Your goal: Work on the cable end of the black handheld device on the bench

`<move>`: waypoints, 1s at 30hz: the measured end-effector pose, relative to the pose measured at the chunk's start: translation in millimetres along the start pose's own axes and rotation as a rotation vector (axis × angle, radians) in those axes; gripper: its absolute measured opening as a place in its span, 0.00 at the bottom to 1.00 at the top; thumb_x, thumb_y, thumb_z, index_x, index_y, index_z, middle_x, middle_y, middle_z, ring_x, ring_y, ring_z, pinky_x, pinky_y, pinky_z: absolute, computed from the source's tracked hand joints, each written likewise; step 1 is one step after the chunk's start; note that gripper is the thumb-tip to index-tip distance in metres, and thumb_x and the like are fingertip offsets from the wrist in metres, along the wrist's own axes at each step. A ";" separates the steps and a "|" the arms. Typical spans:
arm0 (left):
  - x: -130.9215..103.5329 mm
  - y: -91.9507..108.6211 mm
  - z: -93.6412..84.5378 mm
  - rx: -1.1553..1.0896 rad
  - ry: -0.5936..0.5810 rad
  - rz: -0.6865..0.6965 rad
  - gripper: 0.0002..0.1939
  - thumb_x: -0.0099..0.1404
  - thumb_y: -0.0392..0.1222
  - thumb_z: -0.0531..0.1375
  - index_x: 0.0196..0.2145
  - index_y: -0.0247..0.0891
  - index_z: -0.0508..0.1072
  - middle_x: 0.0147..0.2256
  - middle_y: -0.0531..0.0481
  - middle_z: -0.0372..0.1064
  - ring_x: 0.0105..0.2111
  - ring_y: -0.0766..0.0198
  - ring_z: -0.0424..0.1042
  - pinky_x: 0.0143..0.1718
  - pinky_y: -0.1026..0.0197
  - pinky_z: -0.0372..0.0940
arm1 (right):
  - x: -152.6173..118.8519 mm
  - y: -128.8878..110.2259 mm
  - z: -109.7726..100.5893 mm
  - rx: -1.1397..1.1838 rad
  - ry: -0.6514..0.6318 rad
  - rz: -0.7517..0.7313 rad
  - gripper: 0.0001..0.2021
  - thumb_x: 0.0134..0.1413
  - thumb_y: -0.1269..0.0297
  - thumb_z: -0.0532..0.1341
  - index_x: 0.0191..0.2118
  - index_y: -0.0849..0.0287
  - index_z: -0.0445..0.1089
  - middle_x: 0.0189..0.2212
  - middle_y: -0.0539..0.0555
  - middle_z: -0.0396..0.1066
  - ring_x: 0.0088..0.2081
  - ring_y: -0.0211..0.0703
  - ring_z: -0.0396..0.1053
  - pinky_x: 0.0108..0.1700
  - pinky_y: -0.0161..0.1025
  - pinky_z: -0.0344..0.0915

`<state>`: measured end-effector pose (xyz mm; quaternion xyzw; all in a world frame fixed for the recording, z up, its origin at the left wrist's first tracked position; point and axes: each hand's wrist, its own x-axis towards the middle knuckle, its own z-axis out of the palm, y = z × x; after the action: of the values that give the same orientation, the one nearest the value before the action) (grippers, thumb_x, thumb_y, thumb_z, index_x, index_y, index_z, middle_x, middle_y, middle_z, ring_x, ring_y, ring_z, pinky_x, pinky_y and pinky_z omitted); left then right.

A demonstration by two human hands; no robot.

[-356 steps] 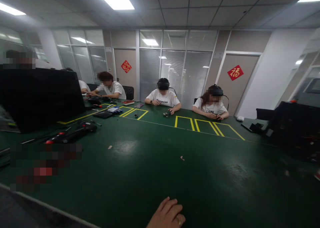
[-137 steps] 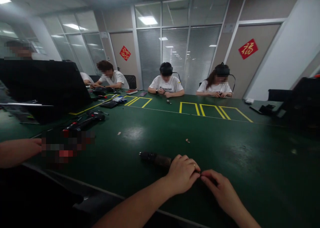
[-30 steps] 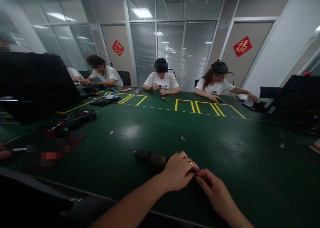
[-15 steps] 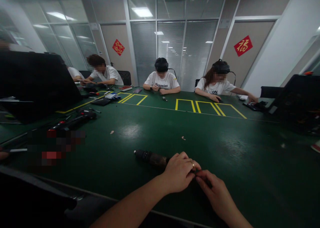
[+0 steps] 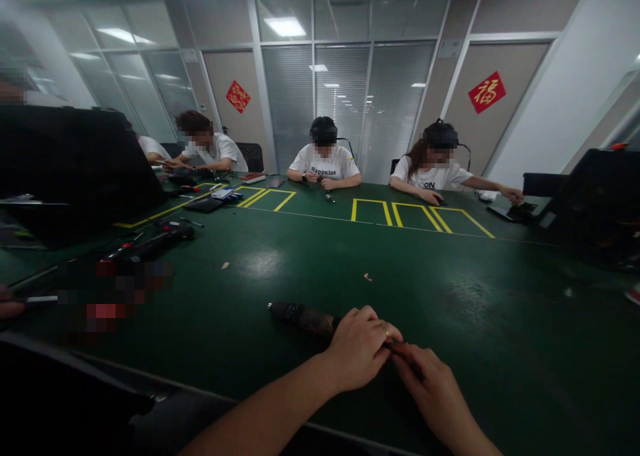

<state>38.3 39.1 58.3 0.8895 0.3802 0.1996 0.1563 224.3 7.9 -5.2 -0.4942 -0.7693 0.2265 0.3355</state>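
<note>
A dark cylindrical tool (image 5: 313,319) with a metal tip lies on the green table (image 5: 300,249), its tip pointing left. My left hand (image 5: 363,346), with a ring on one finger, curls over the tool's right end and hides it. Close against its fingertips, my right hand (image 5: 425,376) has thumb and fingers pinched together. Between the fingertips of both hands there is something small and dark, too hidden to make out.
Black and red tools (image 5: 160,239) lie at the left. Two small scraps (image 5: 367,277) rest beyond my hands. Black cases (image 5: 75,169) stand at both sides. Several people sit across the table, behind yellow tape outlines (image 5: 373,201). Another person's hand (image 5: 10,303) shows at the left edge.
My hands have barely moved and stay together at the tool's right end. Across the table at the right, a person's outstretched hand has shifted slightly to the right.
</note>
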 end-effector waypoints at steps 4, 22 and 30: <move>-1.7 1.0 1.6 0.040 0.004 0.017 0.09 0.64 0.36 0.58 0.42 0.45 0.69 0.40 0.57 0.71 0.43 0.60 0.62 0.41 0.57 0.54 | 1.0 1.9 1.3 0.043 -0.009 0.043 0.14 0.61 0.53 0.54 0.43 0.54 0.71 0.31 0.52 0.71 0.31 0.46 0.68 0.33 0.37 0.63; -3.6 2.1 5.8 0.150 -0.036 0.055 0.12 0.65 0.37 0.55 0.47 0.42 0.64 0.42 0.51 0.68 0.45 0.59 0.62 0.44 0.58 0.55 | 10.4 10.9 10.9 0.021 -0.005 0.116 0.17 0.59 0.50 0.53 0.31 0.57 0.69 0.22 0.50 0.67 0.24 0.43 0.65 0.26 0.33 0.58; -4.5 -4.1 9.3 0.139 0.050 0.083 0.12 0.62 0.38 0.58 0.45 0.38 0.66 0.41 0.49 0.66 0.44 0.59 0.61 0.45 0.59 0.57 | 13.5 8.4 14.3 0.094 -0.030 0.180 0.15 0.56 0.53 0.52 0.30 0.58 0.67 0.22 0.49 0.65 0.23 0.41 0.61 0.25 0.33 0.54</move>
<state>37.3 37.3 47.4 0.9079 0.3598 0.2010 0.0762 214.9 23.4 -16.6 -0.5414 -0.7153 0.2992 0.3252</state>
